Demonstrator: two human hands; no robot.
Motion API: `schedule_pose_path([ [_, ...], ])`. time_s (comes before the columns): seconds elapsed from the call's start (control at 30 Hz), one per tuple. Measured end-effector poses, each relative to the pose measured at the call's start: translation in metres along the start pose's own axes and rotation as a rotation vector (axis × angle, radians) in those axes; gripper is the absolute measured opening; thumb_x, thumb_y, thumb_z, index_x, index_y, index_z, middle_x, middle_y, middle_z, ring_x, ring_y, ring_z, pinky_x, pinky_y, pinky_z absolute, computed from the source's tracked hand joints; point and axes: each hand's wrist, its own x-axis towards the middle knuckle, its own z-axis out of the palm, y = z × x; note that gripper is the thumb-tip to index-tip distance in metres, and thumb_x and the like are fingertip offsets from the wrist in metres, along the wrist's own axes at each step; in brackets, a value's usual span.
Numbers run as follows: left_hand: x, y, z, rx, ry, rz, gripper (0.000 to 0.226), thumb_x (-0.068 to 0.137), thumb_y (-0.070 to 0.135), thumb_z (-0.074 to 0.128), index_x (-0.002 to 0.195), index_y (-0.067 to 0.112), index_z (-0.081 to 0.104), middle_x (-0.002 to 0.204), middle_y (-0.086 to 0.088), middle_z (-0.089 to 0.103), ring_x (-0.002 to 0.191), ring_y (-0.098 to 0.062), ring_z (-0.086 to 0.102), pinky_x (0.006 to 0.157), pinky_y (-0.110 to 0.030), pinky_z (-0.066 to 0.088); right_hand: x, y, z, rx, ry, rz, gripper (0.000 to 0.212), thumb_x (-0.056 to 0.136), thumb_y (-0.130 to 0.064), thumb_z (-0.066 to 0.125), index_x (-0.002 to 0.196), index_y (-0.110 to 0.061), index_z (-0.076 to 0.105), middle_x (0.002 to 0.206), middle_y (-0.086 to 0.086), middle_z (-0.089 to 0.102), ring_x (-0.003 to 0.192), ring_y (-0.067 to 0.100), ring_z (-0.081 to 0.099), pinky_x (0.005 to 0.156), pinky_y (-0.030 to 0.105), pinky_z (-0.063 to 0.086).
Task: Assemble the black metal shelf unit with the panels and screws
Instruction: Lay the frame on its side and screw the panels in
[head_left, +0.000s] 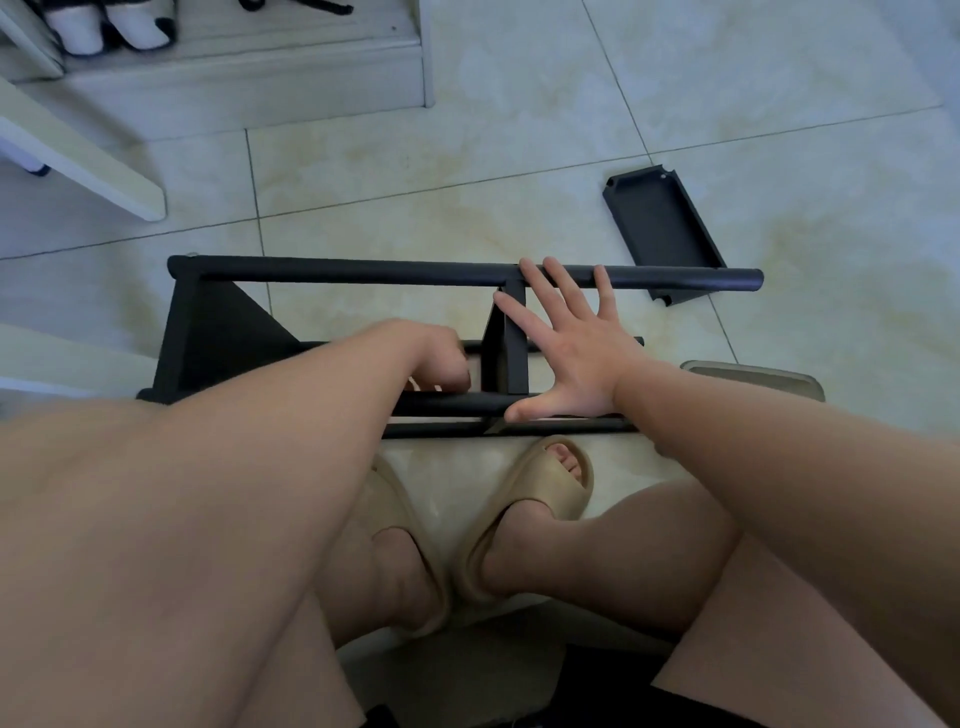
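Black metal frame (457, 404) lies on its side on the tile floor (415, 182). Right hand (571, 343) is spread flat, fingertips over the far tube (363, 272). Left hand (441, 353) is curled just left of the middle panel (511, 338); I cannot tell whether it holds anything. End panel (208, 332) looks fitted. One loose panel (660, 228) lies beyond the right fingertips, still to go in. No writing readable.

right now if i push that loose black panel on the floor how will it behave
The loose panel looks like thin sheet metal with folded rims, so probably stiff and light. Lying flat on glossy tile, it would likely slide, not roll.
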Motion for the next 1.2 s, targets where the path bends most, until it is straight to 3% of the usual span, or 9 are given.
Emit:
schedule_pose_path([
  [0.07, -0.014, 0.001, -0.023, 0.19, 0.03, -0.028, 0.024, 0.091, 0.021, 0.06, 0.111, 0.013, 0.07, 0.106, -0.001, 0.072, 0.097, -0.02, 0.071, 0.087, -0.036, 0.058, 0.004, 0.004, -0.008, 0.018, -0.06, 0.002, 0.128, 0.055, -0.106, 0.021, 0.157, -0.038, -0.019, 0.165, 0.004, -0.029, 0.152, 0.028, -0.026, 0.116, 0.067, -0.014],
  [0.13, -0.026, 0.004, -0.05, 0.128, 0.113, 0.022, 0.02, 0.091, 0.017, 0.061, 0.108, 0.013, 0.07, 0.105, -0.002, 0.073, 0.096, -0.02, 0.071, 0.085, -0.036, 0.058, 0.007, 0.013, -0.021, 0.062, -0.123, -0.003, 0.128, 0.056, -0.105, 0.026, 0.156, -0.04, -0.018, 0.166, 0.0, -0.025, 0.154, 0.024, -0.021, 0.119, 0.065, -0.009],
  [0.23, -0.042, 0.01, -0.087, 0.161, 0.369, 0.139, 0.013, 0.091, 0.015, 0.06, 0.1, 0.019, 0.068, 0.104, -0.002, 0.066, 0.096, -0.022, 0.063, 0.088, -0.039, 0.052, 0.015, 0.026, -0.045, 0.154, -0.144, 0.007, 0.112, 0.078, -0.084, 0.051, 0.158, -0.039, -0.014, 0.17, -0.007, -0.003, 0.156, 0.02, 0.002, 0.121, 0.058, 0.009],
  [0.33, -0.043, 0.007, -0.102, 0.336, 0.546, 0.14, 0.037, 0.093, 0.026, 0.061, 0.129, 0.027, 0.057, 0.13, -0.003, 0.057, 0.125, -0.028, 0.047, 0.106, -0.042, 0.042, 0.032, 0.034, -0.062, 0.156, -0.209, 0.122, 0.085, 0.096, -0.055, 0.056, 0.16, -0.038, 0.004, 0.164, -0.004, 0.025, 0.147, 0.026, 0.029, 0.115, 0.052, 0.026],
  [0.5, -0.022, 0.001, -0.09, 0.268, 0.398, 0.148, 0.048, 0.097, 0.034, 0.059, 0.143, 0.023, 0.048, 0.145, -0.003, 0.05, 0.131, -0.026, 0.048, 0.109, -0.039, 0.039, 0.052, 0.042, -0.066, 0.327, -0.363, 0.258, 0.043, 0.106, -0.033, 0.047, 0.148, -0.028, 0.042, 0.12, -0.001, 0.058, 0.109, 0.025, 0.052, 0.09, 0.035, 0.038],
  [0.67, -0.006, 0.006, -0.084, 0.339, 0.335, 0.177, 0.033, 0.098, 0.038, 0.057, 0.124, 0.018, 0.059, 0.113, 0.0, 0.059, 0.099, -0.024, 0.055, 0.08, -0.032, 0.04, 0.07, 0.049, -0.066, 0.356, -0.364, 0.287, 0.025, 0.103, -0.031, 0.054, 0.124, -0.019, 0.059, 0.09, -0.009, 0.051, 0.09, 0.021, 0.051, 0.077, 0.033, 0.037],
  [0.77, -0.001, 0.0, -0.089, 0.311, 0.42, 0.169, 0.024, 0.099, 0.03, 0.056, 0.119, 0.017, 0.059, 0.107, -0.002, 0.059, 0.094, -0.024, 0.052, 0.076, -0.031, 0.037, 0.08, 0.048, -0.071, 0.371, -0.263, 0.307, 0.021, 0.102, -0.033, 0.055, 0.12, -0.023, 0.061, 0.091, -0.008, 0.054, 0.09, 0.02, 0.053, 0.079, 0.033, 0.035],
  [1.03, -0.019, -0.043, -0.125, 0.075, 0.754, 0.139, 0.019, 0.092, 0.034, 0.065, 0.11, 0.031, 0.057, 0.1, 0.007, 0.054, 0.094, -0.021, 0.051, 0.086, -0.036, 0.043, 0.113, 0.02, -0.095, 0.208, 0.295, 0.233, 0.025, 0.102, -0.037, 0.052, 0.125, -0.032, 0.06, 0.114, -0.006, 0.061, 0.111, 0.024, 0.053, 0.098, 0.04, 0.027],
  [1.2, -0.023, -0.056, -0.118, 0.133, 0.756, 0.062, 0.014, 0.09, 0.032, 0.066, 0.1, 0.032, 0.055, 0.099, 0.007, 0.059, 0.094, -0.021, 0.054, 0.081, -0.035, 0.042, 0.115, 0.001, -0.092, 0.227, 0.25, 0.199, 0.023, 0.098, -0.036, 0.061, 0.119, -0.026, 0.061, 0.113, -0.005, 0.061, 0.11, 0.024, 0.052, 0.087, 0.039, 0.033],
])
